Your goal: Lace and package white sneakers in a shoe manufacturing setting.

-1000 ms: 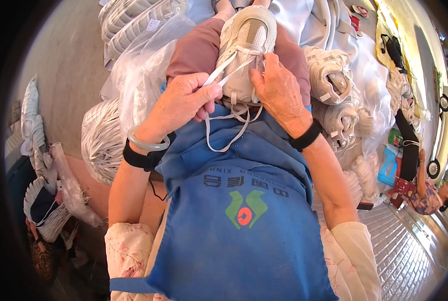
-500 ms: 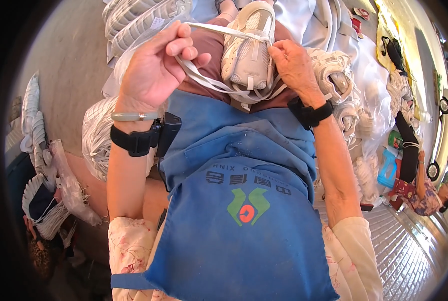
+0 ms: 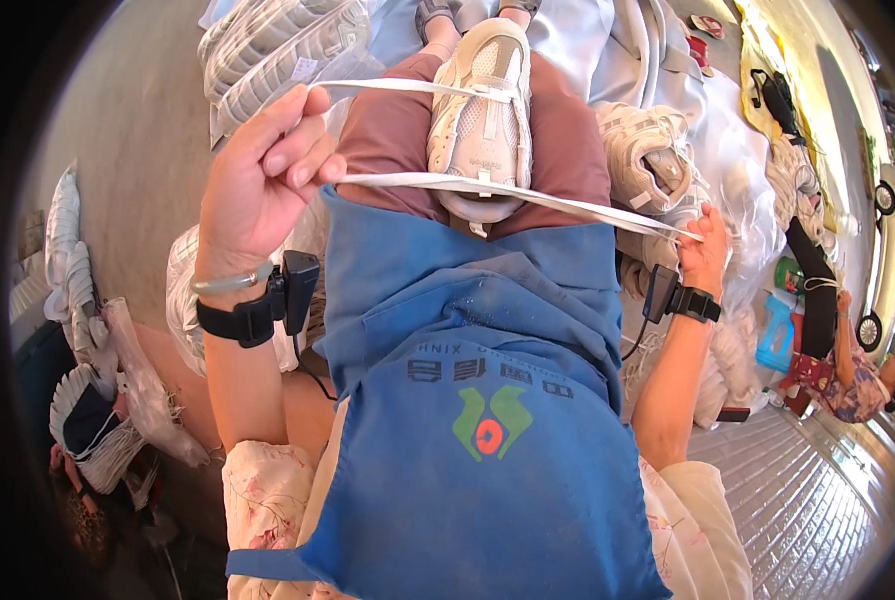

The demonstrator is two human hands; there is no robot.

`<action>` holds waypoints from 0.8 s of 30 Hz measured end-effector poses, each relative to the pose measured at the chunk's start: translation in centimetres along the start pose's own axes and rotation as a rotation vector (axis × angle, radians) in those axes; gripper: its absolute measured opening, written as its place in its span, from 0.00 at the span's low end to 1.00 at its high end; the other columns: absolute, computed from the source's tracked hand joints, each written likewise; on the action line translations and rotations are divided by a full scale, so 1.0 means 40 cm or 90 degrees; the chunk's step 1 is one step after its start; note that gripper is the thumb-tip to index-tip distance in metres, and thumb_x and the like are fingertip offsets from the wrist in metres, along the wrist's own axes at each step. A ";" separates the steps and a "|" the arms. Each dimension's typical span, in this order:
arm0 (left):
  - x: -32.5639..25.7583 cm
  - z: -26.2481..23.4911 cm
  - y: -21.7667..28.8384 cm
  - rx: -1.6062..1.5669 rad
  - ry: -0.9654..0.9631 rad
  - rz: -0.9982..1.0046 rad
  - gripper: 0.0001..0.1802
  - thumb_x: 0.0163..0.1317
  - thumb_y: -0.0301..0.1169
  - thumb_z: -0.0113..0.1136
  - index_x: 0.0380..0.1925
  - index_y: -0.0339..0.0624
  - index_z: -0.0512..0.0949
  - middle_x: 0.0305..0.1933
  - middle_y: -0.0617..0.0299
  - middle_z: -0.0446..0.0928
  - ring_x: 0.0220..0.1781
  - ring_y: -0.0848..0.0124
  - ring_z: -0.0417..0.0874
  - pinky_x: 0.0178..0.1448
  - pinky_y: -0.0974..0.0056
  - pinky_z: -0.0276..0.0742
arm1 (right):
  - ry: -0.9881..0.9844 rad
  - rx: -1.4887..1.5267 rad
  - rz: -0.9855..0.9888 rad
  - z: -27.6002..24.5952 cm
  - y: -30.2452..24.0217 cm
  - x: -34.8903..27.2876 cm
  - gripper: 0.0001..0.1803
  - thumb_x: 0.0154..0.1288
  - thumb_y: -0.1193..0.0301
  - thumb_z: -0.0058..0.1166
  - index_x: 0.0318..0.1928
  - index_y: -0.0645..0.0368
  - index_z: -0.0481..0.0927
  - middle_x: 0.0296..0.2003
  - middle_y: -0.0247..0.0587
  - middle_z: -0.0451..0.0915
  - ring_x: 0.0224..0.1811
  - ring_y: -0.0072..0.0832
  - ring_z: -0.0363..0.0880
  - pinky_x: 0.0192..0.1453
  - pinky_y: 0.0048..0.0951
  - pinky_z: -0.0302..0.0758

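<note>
A beige mesh sneaker [image 3: 479,140] rests on my lap between my thighs, toe pointing away. A flat white shoelace [image 3: 407,181] is threaded through its upper part. Left of the shoe, my left hand [image 3: 267,190] is closed on the lace: one stretch runs from its fingertips to the eyelets, another crosses over the heel end of the shoe. Out to the right, my right hand [image 3: 704,252] pinches the far part of that crossing stretch, which is drawn nearly straight between both hands. A blue apron [image 3: 477,300] covers my lap below the shoe.
More beige sneakers [image 3: 652,155] lie in a pile to the right, by clear plastic [image 3: 752,220]. Wrapped grey-white shoes [image 3: 287,60] sit at the far left. A bundle of white laces [image 3: 182,300] is beside my left forearm. Another person [image 3: 867,385] sits at the right edge.
My right hand has left the shoe's side and swung out to the right with the lace. My left hand has shifted left and slightly down. The slack loop has straightened.
</note>
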State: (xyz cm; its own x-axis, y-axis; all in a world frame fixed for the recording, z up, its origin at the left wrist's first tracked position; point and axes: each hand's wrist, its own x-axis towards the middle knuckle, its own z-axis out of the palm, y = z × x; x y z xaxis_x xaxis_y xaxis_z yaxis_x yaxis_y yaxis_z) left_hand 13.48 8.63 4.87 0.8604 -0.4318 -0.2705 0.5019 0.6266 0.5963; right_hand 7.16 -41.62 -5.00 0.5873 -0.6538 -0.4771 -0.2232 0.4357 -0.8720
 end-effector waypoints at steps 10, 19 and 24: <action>-0.134 0.023 -0.049 0.520 0.212 -0.094 0.17 0.71 0.33 0.49 0.55 0.38 0.74 0.20 0.77 0.58 0.18 0.86 0.56 0.27 0.77 0.60 | -0.090 0.054 -0.044 0.161 0.021 -0.102 0.10 0.70 0.69 0.47 0.35 0.64 0.73 0.13 0.25 0.54 0.10 0.17 0.52 0.13 0.23 0.51; -0.148 -0.028 -0.045 0.590 0.176 -0.107 0.12 0.72 0.37 0.49 0.32 0.43 0.72 0.20 0.73 0.63 0.21 0.84 0.63 0.28 0.75 0.63 | -0.294 0.282 0.261 0.181 -0.011 -0.151 0.19 0.75 0.58 0.38 0.34 0.61 0.72 0.12 0.24 0.54 0.13 0.18 0.53 0.22 0.22 0.57; -0.125 0.011 -0.042 0.199 0.225 0.030 0.12 0.73 0.37 0.43 0.30 0.46 0.66 0.24 0.67 0.65 0.23 0.79 0.66 0.28 0.71 0.73 | -0.256 0.248 0.215 0.187 -0.001 -0.157 0.17 0.74 0.60 0.41 0.36 0.62 0.72 0.12 0.24 0.54 0.16 0.18 0.55 0.27 0.24 0.64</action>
State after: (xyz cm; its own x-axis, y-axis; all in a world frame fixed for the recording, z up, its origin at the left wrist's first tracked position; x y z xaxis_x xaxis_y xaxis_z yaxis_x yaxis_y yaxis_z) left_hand 8.28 9.45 5.55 0.8862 -0.1263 -0.4457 0.4573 0.3918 0.7983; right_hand 9.29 -32.92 -1.15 0.7964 -0.1924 -0.5733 -0.1926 0.8180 -0.5421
